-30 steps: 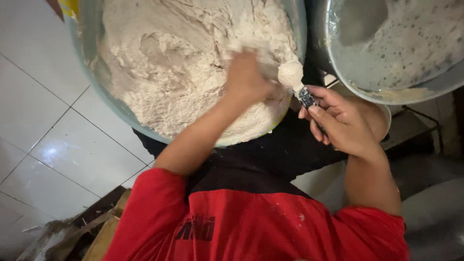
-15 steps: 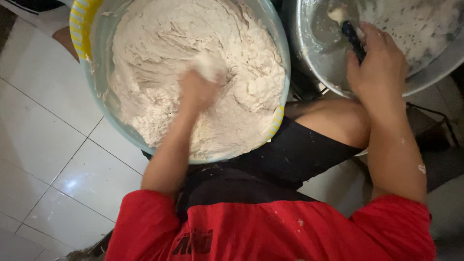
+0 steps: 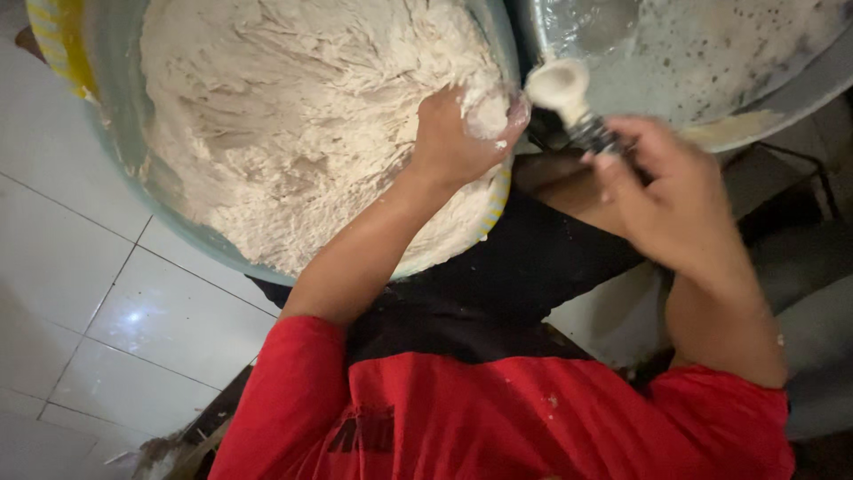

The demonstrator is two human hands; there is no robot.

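Note:
A big pale plastic bowl (image 3: 107, 133) with yellow rim patches holds a mass of shaggy white dough (image 3: 302, 116). My left hand (image 3: 449, 138) is at the bowl's right rim, closed around a small lump of dough (image 3: 490, 114). My right hand (image 3: 671, 191) grips the dark handle of a spoon (image 3: 560, 87). The spoon's head is coated in white batter and sits right beside the lump, between the two bowls. A metal basin (image 3: 711, 62), wet and speckled inside, stands at the upper right.
White floor tiles (image 3: 98, 320) lie to the left of the plastic bowl. My red shirt and dark apron (image 3: 498, 267) fill the lower middle. Some debris lies on the floor at the lower left (image 3: 169, 453).
My left hand moved from the middle of the dough to the bowl's right rim with a lump. My right hand brought the spoon out of the metal basin to that lump.

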